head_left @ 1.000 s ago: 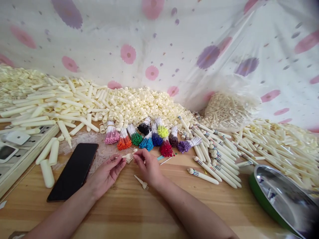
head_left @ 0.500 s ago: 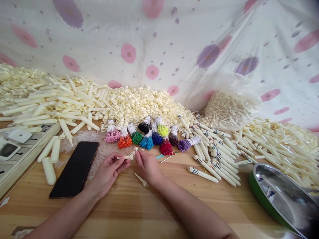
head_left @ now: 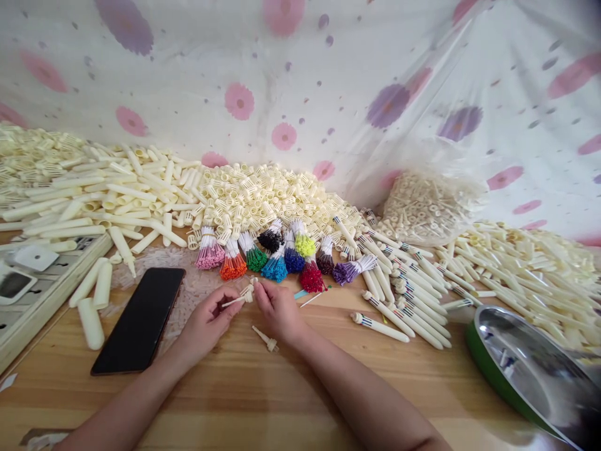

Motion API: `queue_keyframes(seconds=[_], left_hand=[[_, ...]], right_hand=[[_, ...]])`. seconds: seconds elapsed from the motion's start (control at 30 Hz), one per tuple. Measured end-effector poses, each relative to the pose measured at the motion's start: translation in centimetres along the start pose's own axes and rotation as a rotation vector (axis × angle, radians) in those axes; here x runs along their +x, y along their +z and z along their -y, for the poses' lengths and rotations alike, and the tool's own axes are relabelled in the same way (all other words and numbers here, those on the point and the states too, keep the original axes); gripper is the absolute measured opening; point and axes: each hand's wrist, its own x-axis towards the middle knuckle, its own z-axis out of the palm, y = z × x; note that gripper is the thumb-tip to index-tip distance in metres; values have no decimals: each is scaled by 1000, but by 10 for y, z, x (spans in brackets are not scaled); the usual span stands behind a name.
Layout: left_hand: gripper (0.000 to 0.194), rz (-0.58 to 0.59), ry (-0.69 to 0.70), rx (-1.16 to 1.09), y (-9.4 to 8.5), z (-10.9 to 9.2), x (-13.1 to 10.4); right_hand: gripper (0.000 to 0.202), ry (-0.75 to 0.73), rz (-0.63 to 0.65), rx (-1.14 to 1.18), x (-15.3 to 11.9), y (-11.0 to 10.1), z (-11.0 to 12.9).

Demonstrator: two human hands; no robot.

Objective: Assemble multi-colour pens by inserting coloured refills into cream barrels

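Between my left hand (head_left: 206, 321) and my right hand (head_left: 280, 311) is a small cream plastic pen part (head_left: 246, 293) with a thin pointed stem. The left fingers are closed around its stem side, while my right thumb and fingers pinch its other end. The fingers partly hide it. A similar cream part (head_left: 266, 339) lies on the wooden table (head_left: 263, 401) just below my hands. Beyond them stand bundles of pen refills, among them orange (head_left: 233, 266), green (head_left: 255, 258), red (head_left: 311, 275) and purple (head_left: 348, 271) ones.
Left of my hands lies a black phone (head_left: 138, 319). Behind are heaps of cream barrels (head_left: 113, 188) and slotted caps (head_left: 272, 194). Multicolour pens (head_left: 417, 307) are stacked at right, near a green-sided metal bowl (head_left: 498, 382) and a plastic bag of small parts (head_left: 427, 207).
My left hand has turned slightly, and the stem of the pen part now tilts downward to the left. The right hand keeps its pinch. The whole view has shifted a little.
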Motion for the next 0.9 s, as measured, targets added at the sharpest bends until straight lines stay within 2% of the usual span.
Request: queue_keyframes(seconds=[0.2,0.6,0.77,0.9], left_hand=[[46,-15,34,130,0,-3,1],[39,-56,152,206,1,-6,2],[45,-40,125,257,1,-6,2],[37,-60,165,241,2,-6,2]], right_hand=[[34,-20,-9,20,0,2,0],[38,-18,-71,6,0,2,1],[37,-42,-75,-10,-1,2,2],[38,-36,-83,-22,-1,2,1]])
